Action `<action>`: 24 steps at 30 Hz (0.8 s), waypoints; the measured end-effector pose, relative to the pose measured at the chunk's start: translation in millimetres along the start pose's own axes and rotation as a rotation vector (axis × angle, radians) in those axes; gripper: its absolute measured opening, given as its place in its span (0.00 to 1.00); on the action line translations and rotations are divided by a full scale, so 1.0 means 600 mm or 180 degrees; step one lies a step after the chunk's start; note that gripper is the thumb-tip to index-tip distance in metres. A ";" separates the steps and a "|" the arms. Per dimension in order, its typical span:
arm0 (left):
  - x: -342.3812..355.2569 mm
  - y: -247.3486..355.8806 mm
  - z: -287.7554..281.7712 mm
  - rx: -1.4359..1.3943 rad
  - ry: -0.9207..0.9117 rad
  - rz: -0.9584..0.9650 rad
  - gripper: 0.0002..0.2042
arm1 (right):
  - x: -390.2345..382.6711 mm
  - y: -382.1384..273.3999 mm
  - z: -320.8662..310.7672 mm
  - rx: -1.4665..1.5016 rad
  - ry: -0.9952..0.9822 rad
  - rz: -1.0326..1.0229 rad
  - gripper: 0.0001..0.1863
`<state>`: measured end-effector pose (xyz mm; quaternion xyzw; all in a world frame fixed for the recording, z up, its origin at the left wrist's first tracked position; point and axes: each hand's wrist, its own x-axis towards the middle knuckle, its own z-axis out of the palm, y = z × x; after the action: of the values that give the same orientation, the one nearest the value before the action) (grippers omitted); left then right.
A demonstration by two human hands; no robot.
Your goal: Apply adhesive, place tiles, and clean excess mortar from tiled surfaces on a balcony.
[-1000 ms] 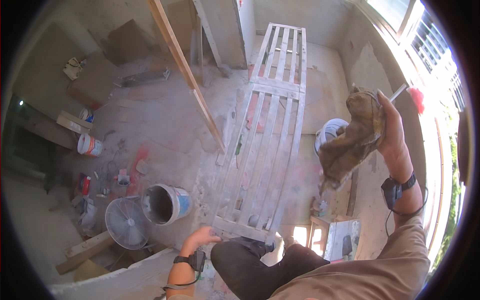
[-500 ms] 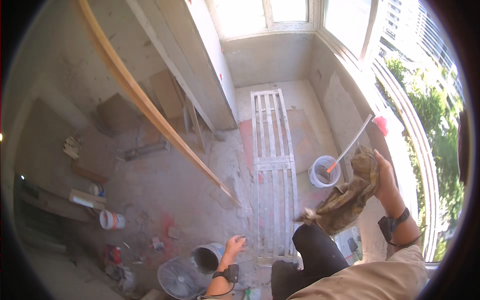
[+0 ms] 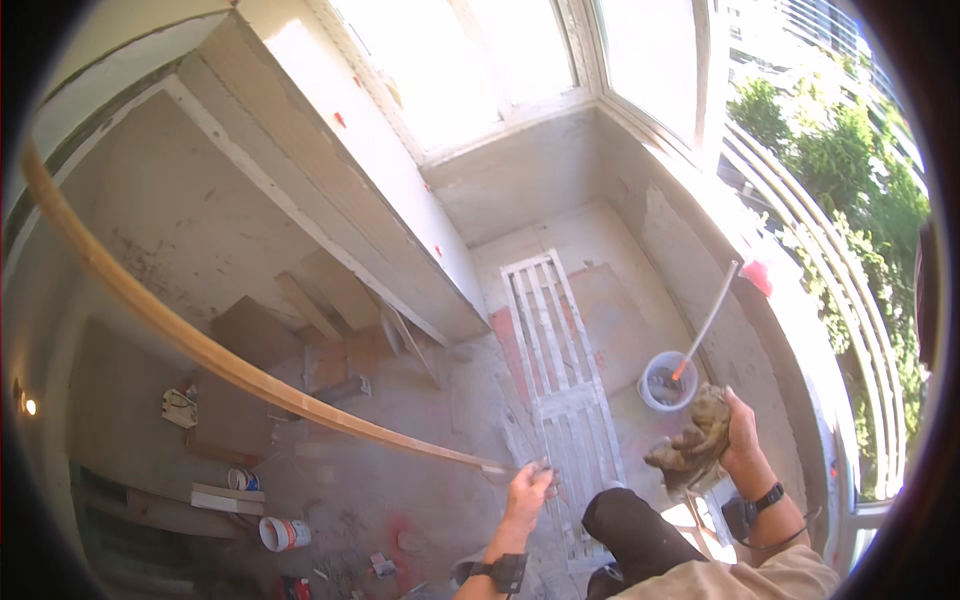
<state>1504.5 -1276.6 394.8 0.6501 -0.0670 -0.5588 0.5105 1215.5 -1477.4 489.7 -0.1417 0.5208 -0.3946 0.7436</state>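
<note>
My right hand (image 3: 745,440) is closed around a bunched, soiled brown cloth, perhaps work gloves (image 3: 688,445), at the lower right. My left hand (image 3: 525,492), lower centre, has curled fingers near the end of a long wooden batten (image 3: 280,388); something small and greyish at its fingertips is too unclear to name. Beneath both hands lies a whitened slatted metal platform (image 3: 560,402). My bent dark-trousered leg (image 3: 630,525) shows between my forearms.
A pale bucket (image 3: 665,398) holding a long-handled tool (image 3: 710,322) stands beside the platform. Bright windows (image 3: 650,60) and a sill line the right. A boxed column (image 3: 330,200) rises left of centre. A white bucket (image 3: 283,533), boards (image 3: 227,498) and debris lie on the dusty floor.
The view has swung up toward the windows. The brown cloth has come down and is more bunched in my right hand. My left hand has risen toward the batten's end.
</note>
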 end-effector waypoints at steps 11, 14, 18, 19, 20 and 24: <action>0.018 0.341 0.191 -0.0241 -0.1196 0.0926 0.27 | -0.139 -0.327 0.347 -0.0094 -0.0691 -0.0971 0.25; 0.012 0.380 0.210 -0.0044 -0.1361 0.1210 0.32 | -0.120 -0.304 0.461 -0.0298 -0.1128 -0.0750 0.26; 0.067 0.461 0.195 0.0452 -0.1208 0.1728 0.30 | -0.052 -0.275 0.582 -0.0343 -0.1610 -0.0502 0.24; 0.091 0.479 0.190 0.0258 -0.1262 0.1863 0.28 | -0.038 -0.264 0.611 -0.0282 -0.1669 -0.0555 0.24; 0.137 0.503 0.184 0.0317 -0.1247 0.1996 0.28 | -0.008 -0.256 0.645 -0.0044 -0.1625 -0.0313 0.24; 0.220 0.588 0.163 0.0200 -0.1281 0.2123 0.20 | 0.066 -0.273 0.761 -0.0359 -0.1888 -0.0415 0.24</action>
<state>1645.5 -1586.9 582.9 0.4854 -0.3905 -0.4762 0.6206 1553.9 -1703.7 755.8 -0.3248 0.2920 -0.3534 0.8273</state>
